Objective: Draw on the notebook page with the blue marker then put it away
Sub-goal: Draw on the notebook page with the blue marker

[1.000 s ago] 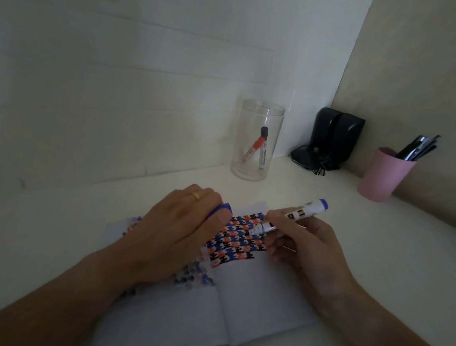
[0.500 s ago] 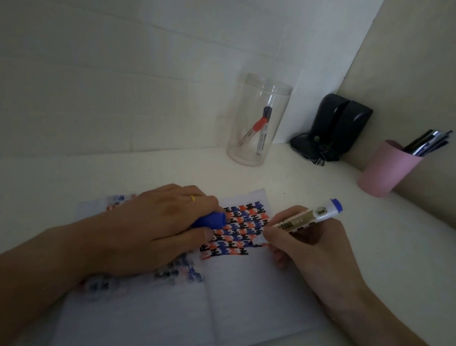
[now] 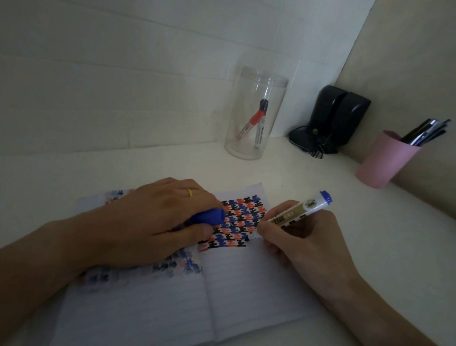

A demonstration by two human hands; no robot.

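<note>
An open lined notebook (image 3: 256, 286) lies on the white desk, its right page carrying a block of blue, red and black shapes (image 3: 241, 221). My right hand (image 3: 305, 241) grips the blue marker (image 3: 297, 213) like a pen, tip down on the right edge of that pattern, blue end pointing up and right. My left hand (image 3: 151, 221) presses flat on the left page and pinches the marker's blue cap (image 3: 210, 216) between thumb and fingers. A faded copy of the pattern shows on the left page under that hand.
A clear plastic jar (image 3: 255, 114) with a red marker and a black marker stands behind the notebook. Black speakers (image 3: 333, 120) sit in the corner. A pink cup (image 3: 387, 160) of pens stands at the right, by the side wall.
The marker's tip has come down onto the page at the pattern's right edge. My view has shifted, so the notebook sits a little higher and more to the right. Left hand still holds the cap.
</note>
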